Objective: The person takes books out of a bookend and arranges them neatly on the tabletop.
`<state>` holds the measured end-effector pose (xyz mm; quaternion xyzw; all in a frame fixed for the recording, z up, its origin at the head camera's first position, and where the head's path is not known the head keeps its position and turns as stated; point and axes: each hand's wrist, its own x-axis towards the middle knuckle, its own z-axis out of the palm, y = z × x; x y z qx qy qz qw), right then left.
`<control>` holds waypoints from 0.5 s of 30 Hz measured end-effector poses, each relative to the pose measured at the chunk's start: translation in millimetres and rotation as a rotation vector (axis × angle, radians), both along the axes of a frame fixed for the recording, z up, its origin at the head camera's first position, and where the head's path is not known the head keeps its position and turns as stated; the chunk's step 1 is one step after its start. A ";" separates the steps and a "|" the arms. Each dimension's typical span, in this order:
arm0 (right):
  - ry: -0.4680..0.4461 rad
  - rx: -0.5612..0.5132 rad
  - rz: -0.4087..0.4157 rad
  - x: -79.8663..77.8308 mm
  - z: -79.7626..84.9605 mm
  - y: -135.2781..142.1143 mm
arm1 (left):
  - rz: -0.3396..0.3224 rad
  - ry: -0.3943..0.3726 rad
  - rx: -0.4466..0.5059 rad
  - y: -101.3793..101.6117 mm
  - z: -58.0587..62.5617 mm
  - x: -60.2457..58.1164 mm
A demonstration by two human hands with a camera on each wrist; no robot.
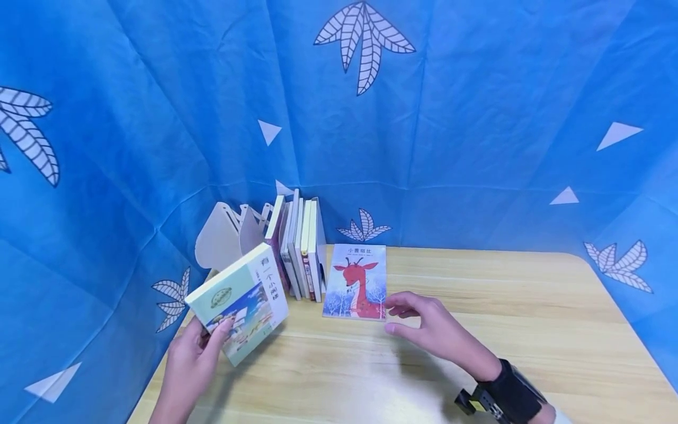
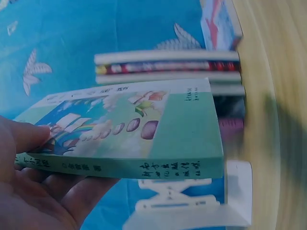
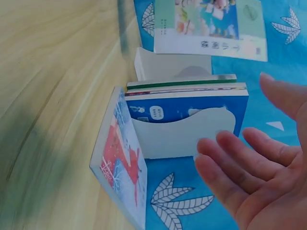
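Observation:
My left hand (image 1: 192, 359) holds a green and white paperback book (image 1: 251, 309), thumb on its cover and fingers beneath, tilted above the table's left side. In the left wrist view the same book (image 2: 120, 124) shows its green spine. My right hand (image 1: 424, 324) is beside the lower right corner of a book with a red deer on its cover (image 1: 356, 282), fingers spread from the thumb and nothing between them. In the right wrist view the deer book (image 3: 120, 163) is next to the bookend, and the right hand's fingers (image 3: 230, 167) are bent slightly.
Several books (image 1: 304, 247) stand upright in a row between white bookend plates (image 1: 219, 235) at the back left. A blue curtain (image 1: 477, 118) with leaf prints hangs behind the wooden table (image 1: 503, 306). A black band (image 1: 511, 391) with a small camera is on the right wrist.

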<state>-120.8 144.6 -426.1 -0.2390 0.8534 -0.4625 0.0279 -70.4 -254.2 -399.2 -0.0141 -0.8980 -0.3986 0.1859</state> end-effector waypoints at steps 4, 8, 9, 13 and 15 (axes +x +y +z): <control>0.017 -0.034 0.015 2.9 0.7 -2.3 | -0.111 0.031 0.050 8.0 3.1 13.6; 0.061 -0.087 0.055 7.8 0.0 -5.9 | -0.229 0.066 0.087 19.4 1.4 20.7; 0.074 -0.093 0.070 9.4 -0.1 -7.2 | -0.249 0.069 0.096 22.6 0.5 22.2; 0.105 -0.107 0.137 15.6 2.3 -15.8 | -0.331 0.060 0.134 35.2 -3.8 27.7; 0.110 -0.128 0.186 18.0 3.0 -22.2 | -0.353 0.030 0.168 40.3 -6.5 30.9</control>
